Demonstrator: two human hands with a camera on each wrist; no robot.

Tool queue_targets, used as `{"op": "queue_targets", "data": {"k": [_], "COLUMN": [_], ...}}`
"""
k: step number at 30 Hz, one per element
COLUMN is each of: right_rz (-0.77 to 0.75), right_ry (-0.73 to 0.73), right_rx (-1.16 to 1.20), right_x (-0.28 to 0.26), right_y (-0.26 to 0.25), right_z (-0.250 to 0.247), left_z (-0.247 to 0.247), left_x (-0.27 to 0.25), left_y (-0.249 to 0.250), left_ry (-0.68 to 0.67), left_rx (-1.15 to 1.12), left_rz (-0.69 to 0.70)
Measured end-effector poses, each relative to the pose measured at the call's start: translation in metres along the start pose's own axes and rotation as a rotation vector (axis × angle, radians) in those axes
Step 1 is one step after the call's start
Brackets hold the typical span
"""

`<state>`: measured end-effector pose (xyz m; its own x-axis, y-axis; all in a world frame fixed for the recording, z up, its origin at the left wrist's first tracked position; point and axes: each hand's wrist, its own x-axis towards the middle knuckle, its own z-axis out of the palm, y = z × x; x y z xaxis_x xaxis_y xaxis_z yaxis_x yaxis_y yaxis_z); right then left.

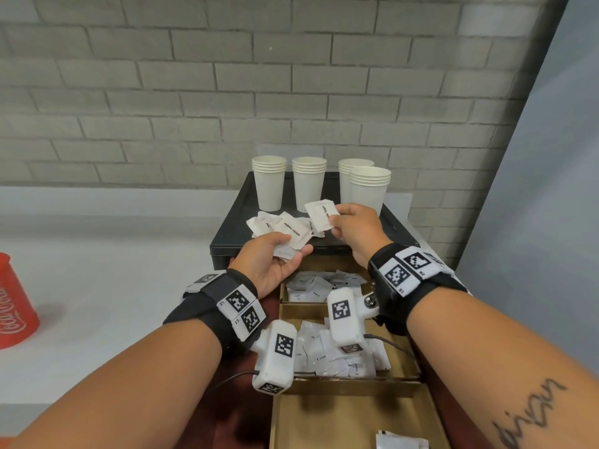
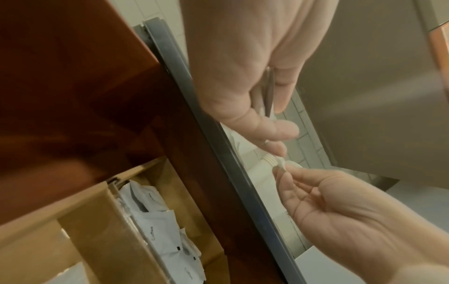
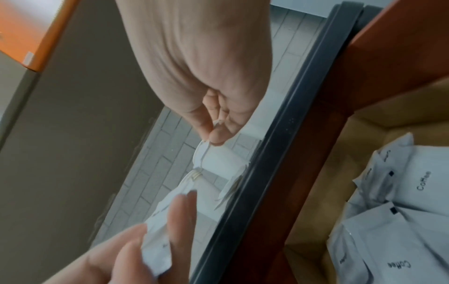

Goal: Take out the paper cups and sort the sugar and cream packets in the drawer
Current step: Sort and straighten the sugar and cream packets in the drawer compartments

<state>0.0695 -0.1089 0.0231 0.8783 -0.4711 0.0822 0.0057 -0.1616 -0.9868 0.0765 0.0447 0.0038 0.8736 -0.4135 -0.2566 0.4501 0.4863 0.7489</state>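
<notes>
Several stacks of white paper cups (image 1: 269,183) stand on a black tray (image 1: 227,236) above the open drawer (image 1: 356,416). A loose pile of white sugar packets (image 1: 293,230) lies on the tray in front of them. My right hand (image 1: 337,222) pinches one sugar packet (image 1: 319,215) above the tray. My left hand (image 1: 287,251) is palm up at the tray's front edge and holds a few packets (image 1: 285,253), seen edge-on in the left wrist view as thin packets (image 2: 267,92). The right wrist view shows the left hand's packets (image 3: 157,247).
The drawer's far compartment holds coffee packets (image 1: 311,283), the middle one cream packets (image 1: 319,353), and the near one has a packet (image 1: 402,442) at its front. A red Coca-Cola container (image 1: 13,303) stands on the white counter at the left. A brick wall is behind.
</notes>
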Motion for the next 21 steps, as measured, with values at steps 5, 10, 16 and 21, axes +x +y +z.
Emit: {"op": "queue_targets", "data": {"k": [5,10,16,21], "right_rz": [0.125,-0.167,-0.175,-0.036], "right_ry": [-0.085,-0.145,-0.142,-0.135], "right_rx": [-0.367,-0.530,-0.307,-0.271], "right_x": [0.009,0.002,0.010,0.019], "right_y": [-0.004,-0.003,-0.001,-0.004], "right_z": [0.006,0.020,0.032,0.027], "left_z": [-0.005,-0.009,0.000,-0.005], "left_x": [0.005,0.013,0.013,0.016], "left_y": [0.005,0.008,0.009,0.014], "left_ry": [0.064,0.083,0.045,0.094], "left_rx": [0.006,0.065,0.101,0.069], "left_rz": [0.012,0.015,0.040,0.057]}}
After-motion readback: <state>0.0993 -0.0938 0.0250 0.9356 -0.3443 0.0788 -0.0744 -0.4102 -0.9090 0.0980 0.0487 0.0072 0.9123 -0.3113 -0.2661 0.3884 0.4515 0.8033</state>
